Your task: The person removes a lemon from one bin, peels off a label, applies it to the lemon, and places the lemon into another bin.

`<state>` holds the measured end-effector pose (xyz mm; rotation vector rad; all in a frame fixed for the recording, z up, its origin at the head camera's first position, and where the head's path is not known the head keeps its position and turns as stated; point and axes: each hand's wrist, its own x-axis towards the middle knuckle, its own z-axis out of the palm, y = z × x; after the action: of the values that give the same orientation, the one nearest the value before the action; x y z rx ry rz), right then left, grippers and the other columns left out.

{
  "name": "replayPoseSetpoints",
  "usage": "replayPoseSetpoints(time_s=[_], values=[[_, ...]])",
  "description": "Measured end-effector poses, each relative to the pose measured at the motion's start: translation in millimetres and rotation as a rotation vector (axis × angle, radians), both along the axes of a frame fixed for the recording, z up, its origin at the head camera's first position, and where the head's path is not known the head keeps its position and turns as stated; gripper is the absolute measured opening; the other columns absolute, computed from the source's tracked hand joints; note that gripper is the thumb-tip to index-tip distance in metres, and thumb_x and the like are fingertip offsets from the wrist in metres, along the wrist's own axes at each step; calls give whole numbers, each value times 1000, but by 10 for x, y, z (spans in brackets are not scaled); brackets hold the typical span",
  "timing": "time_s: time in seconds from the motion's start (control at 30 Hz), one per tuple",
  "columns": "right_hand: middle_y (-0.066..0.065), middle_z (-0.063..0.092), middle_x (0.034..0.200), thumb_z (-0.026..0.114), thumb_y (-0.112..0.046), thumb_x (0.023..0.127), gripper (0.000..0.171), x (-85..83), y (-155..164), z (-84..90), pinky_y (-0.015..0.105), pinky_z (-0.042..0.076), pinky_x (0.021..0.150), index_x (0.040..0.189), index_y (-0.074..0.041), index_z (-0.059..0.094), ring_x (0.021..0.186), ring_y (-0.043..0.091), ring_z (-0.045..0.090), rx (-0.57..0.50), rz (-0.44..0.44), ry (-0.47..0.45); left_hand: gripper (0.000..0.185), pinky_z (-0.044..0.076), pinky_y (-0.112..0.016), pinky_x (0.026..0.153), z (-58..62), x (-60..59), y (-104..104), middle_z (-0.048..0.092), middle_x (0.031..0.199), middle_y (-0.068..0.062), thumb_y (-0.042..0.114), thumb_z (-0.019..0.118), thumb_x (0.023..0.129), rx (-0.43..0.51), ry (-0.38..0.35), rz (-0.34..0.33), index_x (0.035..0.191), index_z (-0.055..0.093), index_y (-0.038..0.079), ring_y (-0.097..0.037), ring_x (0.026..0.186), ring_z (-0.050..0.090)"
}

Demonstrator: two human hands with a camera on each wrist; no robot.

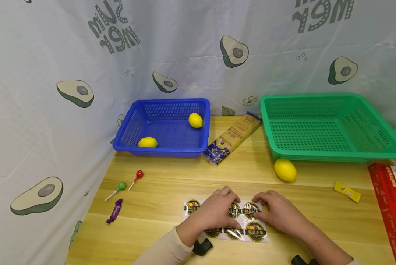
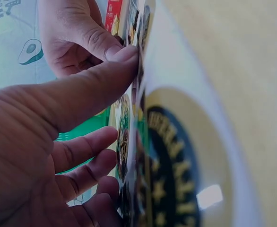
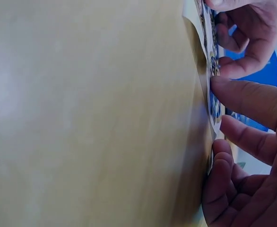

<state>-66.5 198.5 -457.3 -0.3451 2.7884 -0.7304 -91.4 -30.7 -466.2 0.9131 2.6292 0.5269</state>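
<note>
A sheet of round fruit stickers (image 1: 243, 221), black and gold with white backing, lies on the wooden table in front of me. Across its middle rests my left hand (image 1: 216, 209), thumb and fingers spread apart on the surface. My right hand (image 1: 280, 213) touches the right part, thumb and index finger apart around one sticker's edge. In the left wrist view, the left thumb (image 2: 96, 90) lies straight against the sheet and the other fingers bend slightly. The right wrist view shows the right thumb (image 3: 247, 97) on the sheet, with the outer fingers beside its edge.
Behind stand a blue basket (image 1: 161, 151) holding two lemons and a green basket (image 1: 333, 156). Between them lies a noodle packet (image 1: 232, 138). A lemon (image 1: 285, 170), yellow wrapped candy (image 1: 347, 191) and red box (image 1: 391, 206) are right; lollipops (image 1: 121, 186) and purple candy (image 1: 114, 211) left.
</note>
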Motion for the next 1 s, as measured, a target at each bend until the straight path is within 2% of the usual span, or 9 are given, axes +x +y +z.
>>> replayPoseSetpoints(time_s=[0.33, 0.57, 0.67, 0.83, 1.0], values=[[-7, 58, 93, 86, -32, 81, 27, 12, -12, 9, 32, 47, 71, 102, -23, 70, 82, 9, 51, 2, 19, 46, 61, 47, -18, 88, 5, -9, 7, 56, 118, 10, 52, 86, 77, 0, -36, 4, 128, 64, 25, -7, 103, 52], [-13, 60, 88, 81, -24, 86, 16, -1, -47, 26, 31, 49, 73, 94, -27, 68, 79, 3, 51, 13, 41, 101, 67, 46, -18, 86, 14, -29, -1, 53, 120, 9, 52, 87, 77, 5, -23, -9, 132, 62, 25, -6, 101, 50], [-13, 62, 89, 81, -22, 87, 16, -16, -61, 26, 30, 48, 71, 98, -24, 69, 80, 3, 51, -4, 45, 116, 73, 46, -19, 88, 16, -38, -4, 52, 122, 8, 52, 87, 77, -1, -17, -16, 138, 59, 25, -7, 103, 49], [-6, 59, 91, 80, -23, 88, 27, -25, -68, 26, 31, 46, 70, 111, -20, 68, 81, 8, 51, -9, 27, 73, 76, 46, -18, 86, 4, -46, -1, 51, 121, 9, 53, 86, 77, -13, -9, -35, 143, 55, 28, -6, 101, 49], [-3, 51, 91, 82, -19, 86, 26, -11, -63, 20, 26, 41, 65, 108, -21, 69, 77, 7, 44, -16, 14, 113, 71, 43, -17, 80, -1, -47, -4, 50, 118, 9, 51, 85, 78, -20, -7, -49, 141, 56, 35, -6, 98, 47]])
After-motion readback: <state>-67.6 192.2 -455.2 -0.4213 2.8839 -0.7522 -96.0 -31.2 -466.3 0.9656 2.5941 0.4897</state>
